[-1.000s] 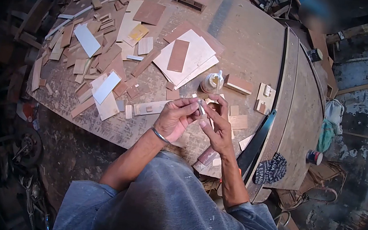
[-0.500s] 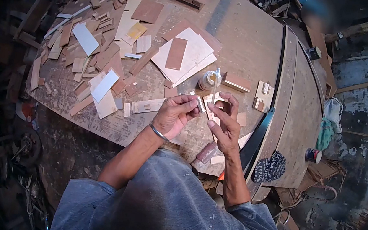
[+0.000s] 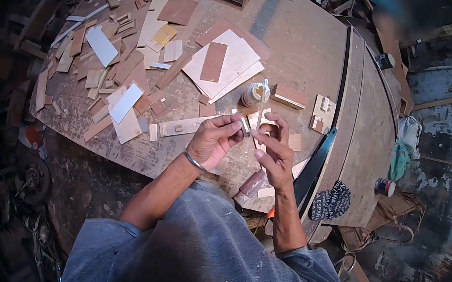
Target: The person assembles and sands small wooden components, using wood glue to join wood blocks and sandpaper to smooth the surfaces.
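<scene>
My left hand (image 3: 216,138), with a metal bangle at the wrist, pinches a small, narrow wooden piece (image 3: 245,126) between thumb and fingers. Close on its right is my right hand (image 3: 275,150), fingers curled, the index fingertip at the piece's edge. A thin pale stick (image 3: 262,99) with a whitish tip rises from between the right fingers, its lower end hidden there. Just behind the hands stands an open jar (image 3: 253,95) with yellowish residue. Beyond it lies a brown wooden block (image 3: 289,97). A brown cylinder (image 3: 252,184) lies below the right hand.
Many wood offcuts (image 3: 114,60) cover the left of the worktable (image 3: 305,43). Pale sheets (image 3: 234,68) lie mid-table. A handsaw (image 3: 313,168) rests at the right, near a dark lettered cloth (image 3: 332,202). A small wooden assembly (image 3: 321,113) sits near the black edge strip.
My right index fingertip has moved down and left, closer to the small wooden piece. My left hand keeps its pinch. The whole view has shifted slightly.
</scene>
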Demonstrator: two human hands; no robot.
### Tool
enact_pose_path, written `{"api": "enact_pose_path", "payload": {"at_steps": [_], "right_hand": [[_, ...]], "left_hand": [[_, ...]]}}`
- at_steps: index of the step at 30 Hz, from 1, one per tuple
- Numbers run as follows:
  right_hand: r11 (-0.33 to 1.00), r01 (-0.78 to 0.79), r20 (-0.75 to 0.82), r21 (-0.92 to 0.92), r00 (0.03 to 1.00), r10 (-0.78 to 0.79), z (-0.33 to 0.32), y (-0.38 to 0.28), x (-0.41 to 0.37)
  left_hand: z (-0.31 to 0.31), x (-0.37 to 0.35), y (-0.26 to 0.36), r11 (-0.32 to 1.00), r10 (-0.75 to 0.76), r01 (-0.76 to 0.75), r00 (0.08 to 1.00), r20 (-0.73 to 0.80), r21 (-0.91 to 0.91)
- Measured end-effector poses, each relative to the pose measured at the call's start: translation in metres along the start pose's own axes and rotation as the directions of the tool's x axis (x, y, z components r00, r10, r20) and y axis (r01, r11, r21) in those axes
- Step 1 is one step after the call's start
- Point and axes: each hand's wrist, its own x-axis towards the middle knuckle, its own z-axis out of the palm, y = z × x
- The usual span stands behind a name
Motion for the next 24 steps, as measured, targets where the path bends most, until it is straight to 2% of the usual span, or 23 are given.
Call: {"api": "enact_pose_path", "payload": {"at_steps": [4, 5, 6, 8, 10, 12, 15, 18, 21, 24], "right_hand": [[0.995, -0.01, 0.05, -0.101, 0.999, 0.016, -0.009, 0.012, -0.006], [0.992, 0.027, 0.04, -0.123, 0.999, -0.023, -0.015, 0.024, -0.007], [0.969, -0.012, -0.029, -0.245, 1.0, 0.005, -0.021, 0.03, -0.001], [0.877, -0.118, -0.176, -0.466, 0.984, 0.038, -0.035, 0.044, 0.022], [0.703, -0.025, -0.088, -0.71, 0.995, -0.054, -0.06, 0.076, 0.054], [0.562, 0.003, 0.007, -0.827, 1.0, 0.004, -0.077, 0.097, 0.083], [0.411, 0.006, 0.119, -0.912, 0.961, 0.248, -0.093, 0.122, 0.123], [0.347, 0.044, 0.186, -0.937, 0.902, 0.39, -0.098, 0.13, 0.14], [0.345, 0.065, 0.225, -0.936, 0.867, 0.445, -0.098, 0.133, 0.147], [0.433, 0.105, 0.293, -0.895, 0.872, 0.393, -0.101, 0.143, 0.149]], "left_hand": [[-0.002, 0.001, 0.002, 1.0, 0.004, -0.005, 1.0, -0.009, -0.017], [-0.005, 0.003, 0.003, 1.0, 0.013, -0.013, 1.0, -0.025, -0.001], [-0.01, 0.005, 0.004, 1.0, 0.02, -0.02, 0.999, -0.042, 0.015], [-0.022, 0.008, 0.004, 0.999, 0.034, -0.033, 0.997, -0.072, 0.025], [-0.033, 0.01, 0.004, 0.999, 0.049, -0.049, 0.994, -0.096, 0.011], [-0.031, 0.006, 0.007, 0.999, 0.054, -0.052, 0.987, -0.154, 0.018], [-0.035, 0.003, 0.016, 0.996, 0.084, -0.079, 0.974, -0.208, 0.036], [-0.043, 0.004, 0.021, 0.995, 0.097, -0.093, 0.975, -0.201, 0.033], [-0.042, 0.005, 0.022, 0.995, 0.1, -0.1, 0.966, -0.24, 0.013], [-0.043, 0.007, 0.023, 0.995, 0.097, -0.102, 0.968, -0.23, -0.011]]}}
